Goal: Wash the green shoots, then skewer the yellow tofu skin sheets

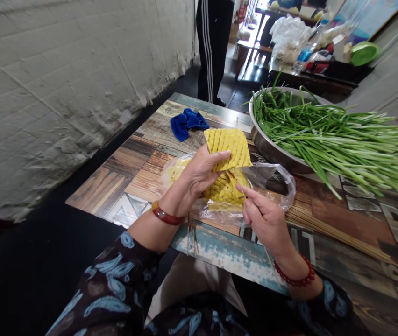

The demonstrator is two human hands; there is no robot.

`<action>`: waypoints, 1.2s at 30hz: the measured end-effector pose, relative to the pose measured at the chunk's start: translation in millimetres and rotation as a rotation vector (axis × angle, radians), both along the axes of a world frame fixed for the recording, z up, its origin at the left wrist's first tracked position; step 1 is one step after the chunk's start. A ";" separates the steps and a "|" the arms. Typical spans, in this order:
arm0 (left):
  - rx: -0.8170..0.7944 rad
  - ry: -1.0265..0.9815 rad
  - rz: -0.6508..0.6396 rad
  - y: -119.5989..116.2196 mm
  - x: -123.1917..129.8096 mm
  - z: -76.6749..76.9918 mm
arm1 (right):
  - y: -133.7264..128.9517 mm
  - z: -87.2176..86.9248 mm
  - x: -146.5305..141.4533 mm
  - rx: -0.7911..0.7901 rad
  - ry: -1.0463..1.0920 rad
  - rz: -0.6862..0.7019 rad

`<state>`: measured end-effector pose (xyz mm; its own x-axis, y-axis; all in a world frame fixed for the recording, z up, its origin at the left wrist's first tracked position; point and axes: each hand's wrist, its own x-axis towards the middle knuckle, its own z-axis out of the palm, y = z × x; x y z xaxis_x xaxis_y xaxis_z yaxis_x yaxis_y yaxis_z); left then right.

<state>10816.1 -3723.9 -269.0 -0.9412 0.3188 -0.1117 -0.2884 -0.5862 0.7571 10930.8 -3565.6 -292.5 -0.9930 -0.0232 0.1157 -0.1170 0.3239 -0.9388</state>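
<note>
My left hand (201,172) holds up a flat yellow sheet (232,145) with rows of slits, thumb on its face. Lower and to the right, my right hand (264,219) pinches a thin wooden skewer (268,259), its tip near the sheet's lower edge. Beneath both hands a clear plastic bag (279,173) lies spread with more yellow pieces (229,189) in it. A few skewers (191,235) jut over the table's near edge below my left wrist. To the right of my right hand lies a bundle of skewers (332,229).
On the wood-patterned table (115,179) are a blue cloth (188,123) and, at the right, a metal basin (269,149) heaped with long green stalks (339,140). A person's legs (215,46) stand beyond the table. A bottle (304,56) and bags are behind.
</note>
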 end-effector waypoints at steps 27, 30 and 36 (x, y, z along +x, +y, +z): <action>0.018 0.218 -0.022 4.0 1.2 -4.9 | -1.8 -6.3 -2.3 -0.070 -0.014 -0.021; 0.018 0.200 -0.020 5.1 2.2 -4.7 | -2.2 -7.2 -3.1 -0.075 -0.010 -0.028; 0.005 0.154 -0.030 4.9 4.2 -1.8 | -1.1 -7.4 -4.0 -0.066 0.003 -0.026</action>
